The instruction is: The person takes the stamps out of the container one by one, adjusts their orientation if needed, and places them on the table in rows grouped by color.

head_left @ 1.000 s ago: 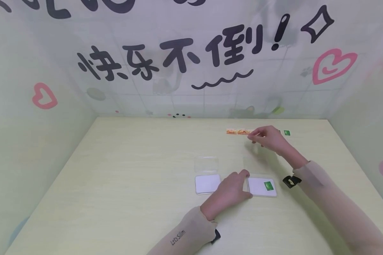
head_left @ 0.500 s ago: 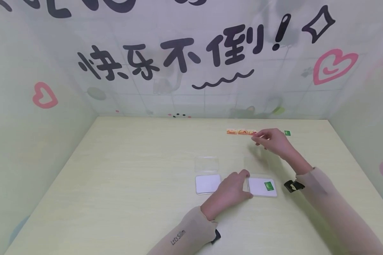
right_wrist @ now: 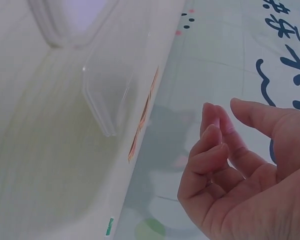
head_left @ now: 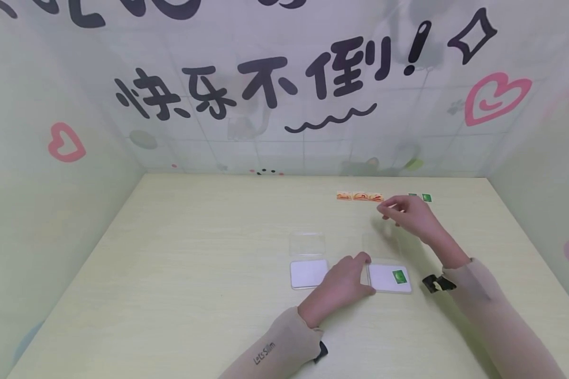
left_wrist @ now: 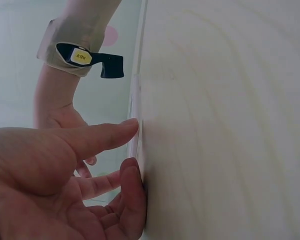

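Observation:
In the head view my left hand (head_left: pixel 339 284) holds the left end of a flat clear case (head_left: pixel 410 289), thumb at its near corner and a finger at the far one. A white card (head_left: pixel 381 278) lies in this case, with a small green stamp-like piece (head_left: pixel 400 276) on its right half. My right hand (head_left: pixel 410 216) is raised over the table near a row of small orange stamp-like pieces (head_left: pixel 360 196). In the right wrist view, its fingers (right_wrist: pixel 210 155) are loosely bent, with a gap between thumb and forefinger and nothing between them.
Two small green pieces (head_left: pixel 427 198) lie right of the orange row, the inner one partly behind my right hand. Clear lids (head_left: pixel 306 244) lie beyond the cases. A second case with a white card (head_left: pixel 308 273) sits left. Printed walls (head_left: pixel 303 152) bound the table (head_left: pixel 170 263).
My right hand has drawn back slightly toward me and to the right, uncovering the third orange piece and part of a green one. The left hand and case have stayed in place.

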The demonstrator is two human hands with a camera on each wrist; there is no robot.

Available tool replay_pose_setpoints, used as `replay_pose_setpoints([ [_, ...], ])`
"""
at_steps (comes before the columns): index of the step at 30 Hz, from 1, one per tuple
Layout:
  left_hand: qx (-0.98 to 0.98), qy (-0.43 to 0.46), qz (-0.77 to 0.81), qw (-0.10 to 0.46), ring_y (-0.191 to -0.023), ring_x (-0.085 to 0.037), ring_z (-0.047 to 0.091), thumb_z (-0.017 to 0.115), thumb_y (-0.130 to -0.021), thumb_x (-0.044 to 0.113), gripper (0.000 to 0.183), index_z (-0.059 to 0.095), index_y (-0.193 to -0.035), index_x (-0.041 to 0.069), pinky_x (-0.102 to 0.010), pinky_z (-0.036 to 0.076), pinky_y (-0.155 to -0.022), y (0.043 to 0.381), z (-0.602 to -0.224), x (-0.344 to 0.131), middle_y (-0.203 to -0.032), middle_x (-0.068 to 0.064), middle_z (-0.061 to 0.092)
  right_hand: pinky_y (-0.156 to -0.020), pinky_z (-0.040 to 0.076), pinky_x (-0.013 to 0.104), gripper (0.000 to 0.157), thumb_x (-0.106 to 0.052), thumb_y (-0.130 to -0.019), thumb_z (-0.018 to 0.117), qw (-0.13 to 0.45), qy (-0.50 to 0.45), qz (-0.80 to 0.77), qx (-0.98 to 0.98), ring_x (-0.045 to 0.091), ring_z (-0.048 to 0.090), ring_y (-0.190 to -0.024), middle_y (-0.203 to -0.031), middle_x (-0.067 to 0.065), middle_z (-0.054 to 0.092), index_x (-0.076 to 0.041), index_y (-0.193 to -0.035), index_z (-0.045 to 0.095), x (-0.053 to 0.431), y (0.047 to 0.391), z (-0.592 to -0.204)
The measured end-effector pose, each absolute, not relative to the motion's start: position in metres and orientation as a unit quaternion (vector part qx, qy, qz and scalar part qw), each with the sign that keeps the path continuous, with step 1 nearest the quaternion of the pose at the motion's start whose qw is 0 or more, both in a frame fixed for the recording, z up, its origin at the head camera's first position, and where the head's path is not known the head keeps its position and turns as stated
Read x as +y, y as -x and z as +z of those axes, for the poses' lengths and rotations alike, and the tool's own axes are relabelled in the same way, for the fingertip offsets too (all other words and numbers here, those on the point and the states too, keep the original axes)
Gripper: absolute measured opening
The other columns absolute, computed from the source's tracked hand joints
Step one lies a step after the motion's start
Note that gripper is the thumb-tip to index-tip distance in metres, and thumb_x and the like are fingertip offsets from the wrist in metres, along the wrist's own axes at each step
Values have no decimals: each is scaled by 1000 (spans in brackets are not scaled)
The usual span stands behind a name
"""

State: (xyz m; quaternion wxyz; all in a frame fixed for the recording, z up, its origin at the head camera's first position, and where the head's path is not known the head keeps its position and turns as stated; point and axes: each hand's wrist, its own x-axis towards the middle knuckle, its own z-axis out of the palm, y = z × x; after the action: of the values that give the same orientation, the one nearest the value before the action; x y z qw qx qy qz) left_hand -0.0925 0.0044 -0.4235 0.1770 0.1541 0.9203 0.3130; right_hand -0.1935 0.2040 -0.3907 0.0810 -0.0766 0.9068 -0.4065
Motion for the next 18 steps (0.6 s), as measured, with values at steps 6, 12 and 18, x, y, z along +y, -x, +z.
replay_pose_setpoints([
  [6,921,-153,312,177,-89,-14,56,85,-89,19,55,59,-137,13,-28,50,-80,93,-423,5,-112,-8,67,-74,56,35,35,-24,-107,64,78,79,-415,903,26,67,-83,-105,24,75,5,-127,68,205,187,-392],
  [12,921,-155,310,176,-89,-15,57,86,-89,19,55,60,-137,13,-28,51,-80,93,-424,6,-112,-8,67,-73,56,35,32,-22,-106,65,74,75,-422,900,25,67,-82,-104,22,75,4,-126,68,206,182,-396],
  [18,923,-156,308,169,-88,-15,56,86,-88,20,54,60,-135,13,-28,50,-79,93,-426,6,-110,-7,67,-74,57,34,34,-21,-106,66,74,78,-431,896,25,68,-83,-105,24,76,4,-128,64,207,178,-399],
])
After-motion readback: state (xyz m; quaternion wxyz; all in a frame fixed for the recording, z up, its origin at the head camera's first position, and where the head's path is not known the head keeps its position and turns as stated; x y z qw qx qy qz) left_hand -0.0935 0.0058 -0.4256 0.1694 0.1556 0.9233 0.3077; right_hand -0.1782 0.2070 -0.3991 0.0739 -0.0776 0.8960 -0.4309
